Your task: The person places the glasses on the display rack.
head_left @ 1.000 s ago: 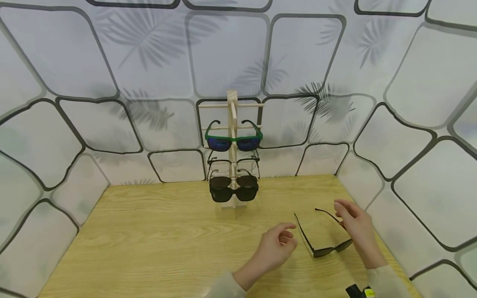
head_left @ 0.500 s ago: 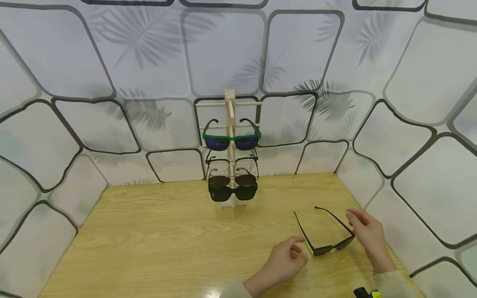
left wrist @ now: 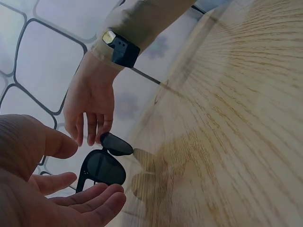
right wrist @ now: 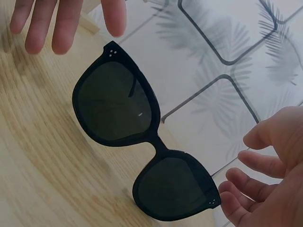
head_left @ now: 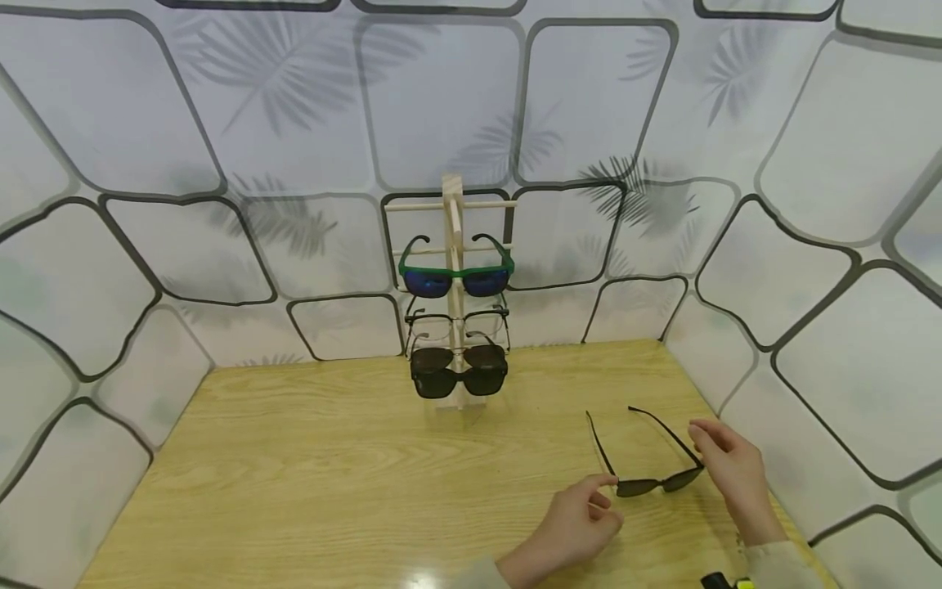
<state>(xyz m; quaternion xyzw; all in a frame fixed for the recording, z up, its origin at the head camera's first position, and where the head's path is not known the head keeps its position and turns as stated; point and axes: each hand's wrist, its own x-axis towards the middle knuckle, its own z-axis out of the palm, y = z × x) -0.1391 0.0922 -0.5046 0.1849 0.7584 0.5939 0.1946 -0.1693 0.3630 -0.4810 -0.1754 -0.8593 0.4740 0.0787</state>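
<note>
Black sunglasses [head_left: 637, 488] with dark lenses rest on the table at the right, temples unfolded and pointing toward the back. My left hand [head_left: 572, 523] is at their left front corner, fingers loosely bent and thumb apart. At the right corner is my right hand [head_left: 736, 473], its fingertips against the frame edge. In the right wrist view the right thumb stands away from the sunglasses [right wrist: 116, 104], and neither hand pinches them. The left wrist view shows the left fingers [left wrist: 102, 201] just in front of the lower lens, where contact is hard to tell.
A wooden eyewear stand [head_left: 453, 214] rises at the back middle of the wooden table [head_left: 309, 474]. It carries green-framed sunglasses [head_left: 456, 281], clear eyeglasses [head_left: 432, 327] and dark sunglasses [head_left: 459, 382]. Patterned walls [head_left: 846, 368] border the table at the back and sides.
Both hands have moved to the right, the left one reaching the sunglasses' left corner. The sunglasses have turned slightly, their left side shifting toward the back.
</note>
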